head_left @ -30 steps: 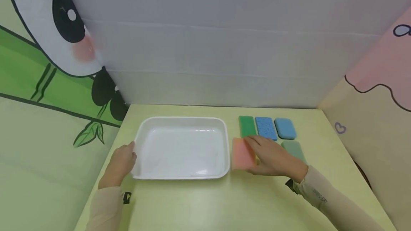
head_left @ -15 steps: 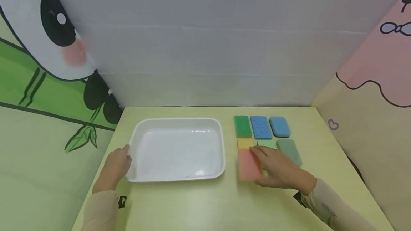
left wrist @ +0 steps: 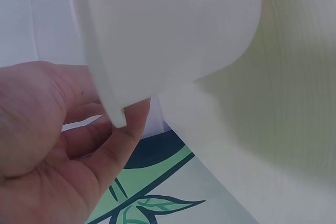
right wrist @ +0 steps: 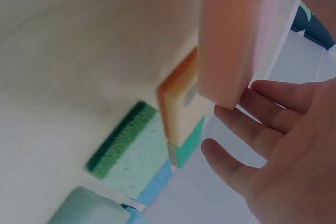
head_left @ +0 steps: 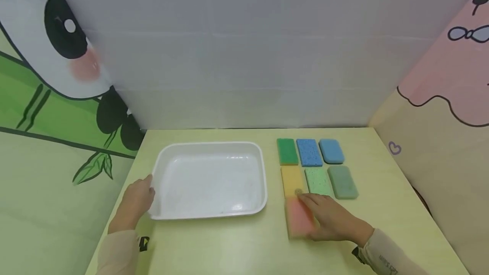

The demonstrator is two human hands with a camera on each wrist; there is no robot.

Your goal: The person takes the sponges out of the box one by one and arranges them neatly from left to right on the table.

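My left hand grips the left rim of a white rectangular tray, thumb and fingertips on either side of the edge in the left wrist view. My right hand holds a pink sponge between thumb and fingertips. In the right wrist view the pink sponge hangs over the table, with a yellow sponge just past it. Seen from the head, the yellow sponge lies directly behind the pink one, a small brownish spot near its front edge. Nothing lies inside the tray.
A dark green sponge, a speckled blue sponge and a plain blue sponge form the back row. A speckled light green sponge and a grey-green sponge lie beside the yellow one. White wall sheeting stands behind the table.
My right hand has brought the pink sponge from beside the tray toward the front edge, uncovering the yellow and light green sponges. My left hand keeps its grip on the tray.
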